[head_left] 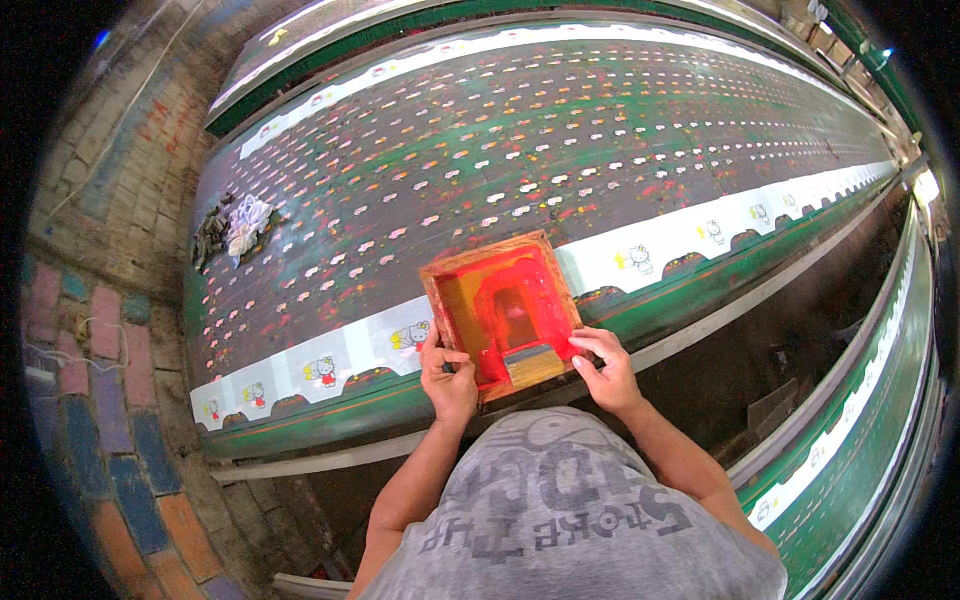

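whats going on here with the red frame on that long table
A person stands at a long printing table and holds a wooden screen-printing frame flat over a white fabric strip along the near edge. The left hand grips the frame's near left corner, the right hand its near right corner. Red ink covers the mesh, and a squeegee lies inside. Printed cartoon figures show on both sides of the frame.

Fabric strip (640, 262) beneath the printing frame (500, 310), hidden.
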Available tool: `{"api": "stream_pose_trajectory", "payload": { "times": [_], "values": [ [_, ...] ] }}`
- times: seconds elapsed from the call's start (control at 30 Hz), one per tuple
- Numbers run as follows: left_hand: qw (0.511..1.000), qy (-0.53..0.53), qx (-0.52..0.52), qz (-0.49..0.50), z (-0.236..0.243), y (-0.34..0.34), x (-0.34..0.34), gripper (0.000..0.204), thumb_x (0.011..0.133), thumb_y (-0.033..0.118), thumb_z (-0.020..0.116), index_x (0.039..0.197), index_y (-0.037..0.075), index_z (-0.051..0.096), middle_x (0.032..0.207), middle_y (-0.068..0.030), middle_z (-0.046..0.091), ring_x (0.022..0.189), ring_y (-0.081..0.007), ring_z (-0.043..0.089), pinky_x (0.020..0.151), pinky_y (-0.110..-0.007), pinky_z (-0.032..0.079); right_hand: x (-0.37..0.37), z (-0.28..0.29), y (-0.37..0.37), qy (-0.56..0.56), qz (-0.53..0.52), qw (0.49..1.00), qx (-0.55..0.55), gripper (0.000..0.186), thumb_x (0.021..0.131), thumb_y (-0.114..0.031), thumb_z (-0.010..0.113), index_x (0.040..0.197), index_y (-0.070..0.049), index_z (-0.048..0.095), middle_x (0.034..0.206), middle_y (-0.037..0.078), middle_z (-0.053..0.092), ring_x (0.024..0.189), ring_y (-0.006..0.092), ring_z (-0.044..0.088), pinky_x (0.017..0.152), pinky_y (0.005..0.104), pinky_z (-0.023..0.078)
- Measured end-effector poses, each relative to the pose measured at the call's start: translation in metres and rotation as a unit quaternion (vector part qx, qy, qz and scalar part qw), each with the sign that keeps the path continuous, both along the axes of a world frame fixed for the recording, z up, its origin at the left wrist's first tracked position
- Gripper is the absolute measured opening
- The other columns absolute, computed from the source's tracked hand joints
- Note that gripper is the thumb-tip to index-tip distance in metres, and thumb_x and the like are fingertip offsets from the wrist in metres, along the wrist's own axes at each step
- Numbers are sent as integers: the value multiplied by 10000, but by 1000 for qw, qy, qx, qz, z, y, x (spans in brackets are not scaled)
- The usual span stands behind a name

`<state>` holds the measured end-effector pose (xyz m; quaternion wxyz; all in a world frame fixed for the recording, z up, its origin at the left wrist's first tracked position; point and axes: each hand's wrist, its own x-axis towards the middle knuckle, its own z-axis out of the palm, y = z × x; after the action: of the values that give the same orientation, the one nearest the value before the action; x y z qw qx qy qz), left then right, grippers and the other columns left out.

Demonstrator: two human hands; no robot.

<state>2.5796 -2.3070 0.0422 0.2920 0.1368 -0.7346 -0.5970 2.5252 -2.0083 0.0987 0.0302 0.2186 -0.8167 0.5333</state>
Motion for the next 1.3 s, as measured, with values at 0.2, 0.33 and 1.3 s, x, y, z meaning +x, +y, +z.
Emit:
{"api": "stream_pose_trajectory", "payload": {
  "times": [0.2, 0.33, 1.3],
  "values": [
    [993, -12, 118, -7, 2, 44, -20, 271, 785, -210, 656, 819, 57, 619, 1751, -282, 509, 1625, -344, 505, 1319, -448, 371, -28, 0, 54, -11, 39, 999, -17, 315, 995, 14, 774, 1307, -26, 788, 1377, 175, 746, 1252, 308, 718, 1039, 411, 589],
    [989, -23, 148, -5, 4, 45, -20, 309, 766, -243, 640, 818, 58, 589, 1751, -246, 526, 1622, -338, 514, 1324, -453, 392, -39, 9, 65, 65, 85, 994, 38, 315, 957, 0, 811, 1269, -39, 795, 1355, 159, 749, 1276, 357, 706, 1082, 465, 583],
    [994, -36, 102, 20, -15, 48, -21, 222, 765, -138, 717, 801, 72, 656, 1727, -290, 536, 1583, -367, 543, 1299, -436, 381, -140, 49, -35, 78, 319, 901, 282, 390, 943, 18, 653, 1312, -19, 773, 1229, 203, 775, 1236, 416, 718, 1113, 514, 576]
  ]
}}
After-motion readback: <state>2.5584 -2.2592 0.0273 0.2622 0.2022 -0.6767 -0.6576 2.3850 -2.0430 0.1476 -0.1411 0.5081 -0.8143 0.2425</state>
